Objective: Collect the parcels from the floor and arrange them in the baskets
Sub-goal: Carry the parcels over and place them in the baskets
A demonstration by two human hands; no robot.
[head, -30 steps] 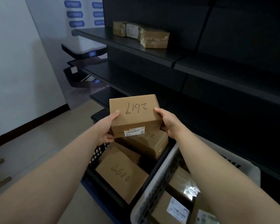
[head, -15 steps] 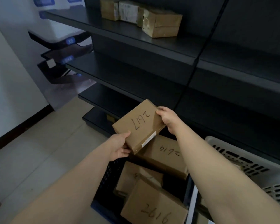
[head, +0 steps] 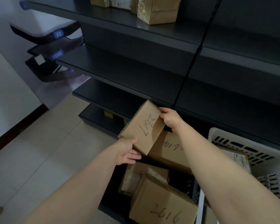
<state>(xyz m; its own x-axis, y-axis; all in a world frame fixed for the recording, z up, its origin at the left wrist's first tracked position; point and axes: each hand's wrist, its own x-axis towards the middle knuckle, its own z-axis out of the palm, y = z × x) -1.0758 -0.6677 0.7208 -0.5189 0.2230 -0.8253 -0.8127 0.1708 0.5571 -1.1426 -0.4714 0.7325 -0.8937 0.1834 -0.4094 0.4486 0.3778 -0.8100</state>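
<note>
Head view: gripping a tilted parcel marked 2617 [head: 142, 126] at its near lower corner with the left hand [head: 128, 152], thumb on top, fingers [head: 133, 157] beneath; clasping its far upper corner with the right hand [head: 170, 118], curled over the edge. Held over the dark basket [head: 113, 188], just above a parcel marked 2614 [head: 168, 152], perhaps touching it. To the right, a white basket [head: 229, 136]; behind, dark shelves [head: 120, 75].
</note>
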